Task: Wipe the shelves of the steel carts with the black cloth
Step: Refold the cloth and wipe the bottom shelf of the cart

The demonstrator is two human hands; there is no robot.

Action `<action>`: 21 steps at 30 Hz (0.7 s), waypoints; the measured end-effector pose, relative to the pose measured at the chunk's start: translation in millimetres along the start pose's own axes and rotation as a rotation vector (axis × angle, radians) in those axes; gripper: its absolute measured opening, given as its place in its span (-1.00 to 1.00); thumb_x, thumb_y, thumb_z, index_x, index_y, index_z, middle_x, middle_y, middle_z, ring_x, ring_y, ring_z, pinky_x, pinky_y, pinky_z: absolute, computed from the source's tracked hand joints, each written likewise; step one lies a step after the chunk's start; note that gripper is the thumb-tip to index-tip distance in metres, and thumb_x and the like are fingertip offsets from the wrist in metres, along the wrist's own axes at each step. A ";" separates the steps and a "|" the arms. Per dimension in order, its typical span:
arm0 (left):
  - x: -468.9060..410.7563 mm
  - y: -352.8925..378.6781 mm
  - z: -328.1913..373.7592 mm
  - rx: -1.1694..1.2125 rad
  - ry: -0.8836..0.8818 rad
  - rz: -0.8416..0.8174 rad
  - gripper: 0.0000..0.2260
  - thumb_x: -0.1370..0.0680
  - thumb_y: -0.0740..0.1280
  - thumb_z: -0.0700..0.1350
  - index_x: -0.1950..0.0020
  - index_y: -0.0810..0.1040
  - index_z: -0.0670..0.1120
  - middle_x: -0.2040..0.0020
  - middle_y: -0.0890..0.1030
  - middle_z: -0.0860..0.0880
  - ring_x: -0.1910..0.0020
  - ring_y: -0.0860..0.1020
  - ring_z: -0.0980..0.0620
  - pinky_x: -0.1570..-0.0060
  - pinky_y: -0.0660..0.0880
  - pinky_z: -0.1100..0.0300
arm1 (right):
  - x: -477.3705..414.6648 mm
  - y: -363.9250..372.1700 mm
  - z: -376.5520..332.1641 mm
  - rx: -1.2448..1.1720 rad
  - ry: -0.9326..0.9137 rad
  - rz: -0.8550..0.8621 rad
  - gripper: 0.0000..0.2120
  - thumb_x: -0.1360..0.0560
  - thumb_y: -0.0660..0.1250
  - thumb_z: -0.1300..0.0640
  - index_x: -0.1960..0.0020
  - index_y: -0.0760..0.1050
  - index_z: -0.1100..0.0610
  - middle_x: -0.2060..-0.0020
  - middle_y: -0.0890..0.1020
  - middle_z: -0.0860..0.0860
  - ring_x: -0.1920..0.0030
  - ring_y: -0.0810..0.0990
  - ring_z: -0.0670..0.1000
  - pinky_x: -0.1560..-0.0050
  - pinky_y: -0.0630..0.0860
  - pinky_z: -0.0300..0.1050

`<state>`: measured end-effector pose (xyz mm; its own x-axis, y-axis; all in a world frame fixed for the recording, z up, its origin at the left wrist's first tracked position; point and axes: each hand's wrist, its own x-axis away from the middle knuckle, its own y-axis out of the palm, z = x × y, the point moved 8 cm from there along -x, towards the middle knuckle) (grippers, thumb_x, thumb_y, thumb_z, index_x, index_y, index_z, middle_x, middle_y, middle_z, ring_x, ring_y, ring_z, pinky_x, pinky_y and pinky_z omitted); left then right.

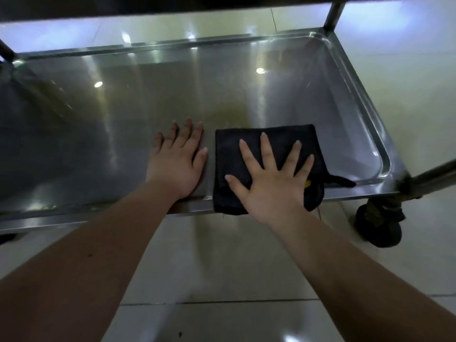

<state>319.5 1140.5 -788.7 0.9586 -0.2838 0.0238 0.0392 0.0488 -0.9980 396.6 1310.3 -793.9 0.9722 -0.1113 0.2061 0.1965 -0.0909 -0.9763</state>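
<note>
**A:** From the head camera, what are your hands doing?

**B:** My right hand (274,178) lies flat on the black cloth (281,141), with the fingers (266,149) straight and fanned wide. It presses down and grips nothing. My left hand (175,164) rests palm-down on the bare steel just beside the cloth, its fingers straight and close together.

**A:** And where is the cloth?

**B:** It is folded into a thick pad on the lower shelf (123,134) of the cart, towards the right half. Its near end hangs over the front rim (74,215). A thin black loop (343,181) trails from its right side across the steel.

**A:** How are your arms?

**B:** Both forearms reach forward and down from the bottom corners. My wrists cross the front rim, and my hands point away from me.

**A:** What room is there?

**B:** Open steel runs far to the left and up to the back rim. On the right, the raised curved corner (385,166) is near the cloth. The upper shelf (172,6) hangs overhead, a post (333,13) stands at the far right corner, and a caster (380,225) sits on the tiled floor (222,267) under the near right corner.
</note>
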 end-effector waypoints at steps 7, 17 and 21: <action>4.5 2.4 -4.1 0.081 -0.042 0.053 -0.44 -0.65 -0.08 0.17 -0.61 -0.05 0.00 -0.61 0.05 -0.02 -0.58 0.03 -0.06 -0.52 -0.07 -0.03 | -36.9 -7.3 -5.7 -0.005 0.001 0.056 -0.28 -0.44 -0.27 -0.51 -0.50 -0.36 -0.30 -0.55 -0.30 -0.09 -0.46 -0.35 0.42 -0.36 -0.31 0.49; 4.8 3.9 -12.9 0.007 -0.119 0.039 -0.34 -0.53 -0.22 0.24 -0.61 -0.01 0.05 -0.61 0.04 -0.05 -0.58 -0.01 -0.13 -0.51 -0.15 -0.15 | -108.4 -23.5 -30.3 0.009 -0.026 0.092 -0.29 -0.44 -0.25 -0.51 -0.51 -0.32 -0.31 -0.56 -0.26 -0.08 -0.47 -0.32 0.42 -0.35 -0.30 0.50; 5.7 4.9 -14.0 0.023 -0.110 0.017 -0.35 -0.55 -0.19 0.26 -0.61 -0.02 0.06 -0.61 0.02 -0.04 -0.58 -0.01 -0.12 -0.51 -0.15 -0.09 | -130.7 -28.0 -34.3 0.003 -0.030 0.086 -0.30 -0.45 -0.25 -0.51 -0.52 -0.30 -0.31 -0.57 -0.25 -0.09 -0.48 -0.32 0.41 -0.37 -0.29 0.49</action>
<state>321.2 1125.7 -794.3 0.9842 -0.1764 0.0147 0.0284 0.0751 -0.9968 259.7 1293.5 -791.2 0.9889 -0.0890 0.1190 0.1120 -0.0798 -0.9905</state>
